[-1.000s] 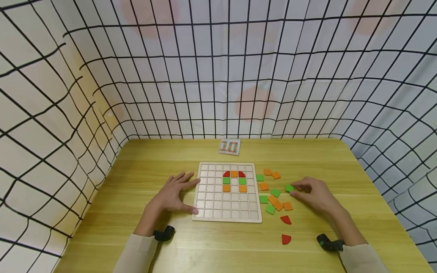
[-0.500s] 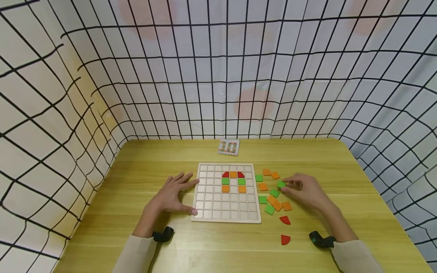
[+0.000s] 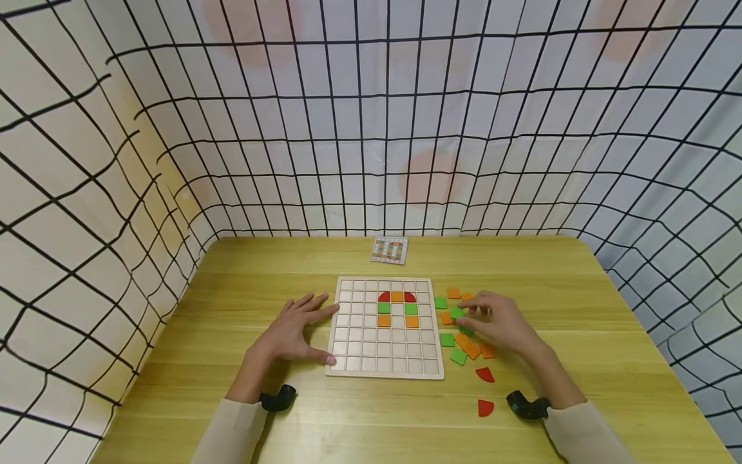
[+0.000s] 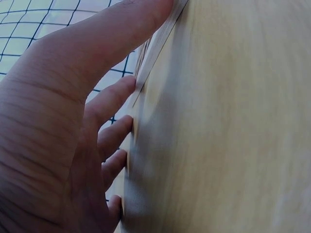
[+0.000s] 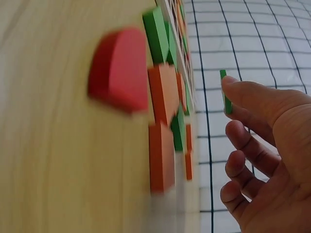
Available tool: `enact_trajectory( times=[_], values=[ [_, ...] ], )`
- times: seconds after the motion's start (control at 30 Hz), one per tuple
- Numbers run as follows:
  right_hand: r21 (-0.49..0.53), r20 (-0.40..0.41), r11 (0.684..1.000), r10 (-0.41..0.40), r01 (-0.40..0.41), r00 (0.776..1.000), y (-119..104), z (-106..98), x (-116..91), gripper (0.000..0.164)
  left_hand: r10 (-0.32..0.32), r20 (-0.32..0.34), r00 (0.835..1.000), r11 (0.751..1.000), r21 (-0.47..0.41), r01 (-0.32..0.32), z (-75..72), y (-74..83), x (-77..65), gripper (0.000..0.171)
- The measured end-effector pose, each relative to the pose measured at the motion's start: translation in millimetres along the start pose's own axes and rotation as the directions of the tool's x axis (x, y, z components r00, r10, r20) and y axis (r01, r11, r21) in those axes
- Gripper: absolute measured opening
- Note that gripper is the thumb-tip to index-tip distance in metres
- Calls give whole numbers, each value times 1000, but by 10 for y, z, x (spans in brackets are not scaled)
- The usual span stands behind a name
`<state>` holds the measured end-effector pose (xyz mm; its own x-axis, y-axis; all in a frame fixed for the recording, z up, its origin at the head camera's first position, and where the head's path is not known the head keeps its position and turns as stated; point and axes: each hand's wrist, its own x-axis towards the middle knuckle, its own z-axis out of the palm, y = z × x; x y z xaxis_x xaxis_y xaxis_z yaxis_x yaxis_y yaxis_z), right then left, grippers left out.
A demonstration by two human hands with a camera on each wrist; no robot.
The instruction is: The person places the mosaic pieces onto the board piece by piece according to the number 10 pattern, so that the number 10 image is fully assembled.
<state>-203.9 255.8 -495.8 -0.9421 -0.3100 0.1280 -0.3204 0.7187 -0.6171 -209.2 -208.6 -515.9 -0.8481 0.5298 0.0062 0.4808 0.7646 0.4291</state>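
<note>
At the left, a beige sleeve [image 3: 232,430] and a black wrist device [image 3: 279,398] lead to the person's left hand [image 3: 295,330]. Its grip is spread wide and has hold of nothing; the thumb tip rests on the near left corner of a pale, flat, gridded board [image 3: 355,348] and the index fingertip meets its left edge. The board lies flat on the yellow wood-grain desk [image 3: 278,261], its columns running away from the person. Beyond it lies a small printed card [image 3: 389,250] with a coloured pattern.

Toward the board's far right, set pieces form an arch: a red quarter-round piece [image 3: 384,297], an orange square [image 3: 397,296] and a second red quarter-round [image 3: 410,297], the curves facing outward, with two legs below, each green then orange.

Right of the board, loose green square tiles [image 3: 447,339] and orange square tiles [image 3: 472,350] lie at various angles, some touching. Above this scatter is a glossy green square tile [image 3: 456,312], clear of the desk, its face turned up toward the head camera. Edge-on in the right wrist view, its thin long side runs nearly upright, lower end leaning right.

The right hand [image 3: 497,318] pinches that tile between thumb and index fingertip, the grip narrowed to its thickness, other fingers loosely bent. Nearer the person lie two loose red quarter-round pieces [image 3: 485,408]; another black wrist device [image 3: 527,406] sits on the right wrist.
</note>
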Motion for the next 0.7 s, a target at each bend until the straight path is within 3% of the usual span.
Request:
enact_trajectory(
  times=[0.7],
  values=[
    [138,111,990,-29,14,993,-368,401,137,27,-14,10,1000,1000,-1,14,4,10,2,109]
  ],
)
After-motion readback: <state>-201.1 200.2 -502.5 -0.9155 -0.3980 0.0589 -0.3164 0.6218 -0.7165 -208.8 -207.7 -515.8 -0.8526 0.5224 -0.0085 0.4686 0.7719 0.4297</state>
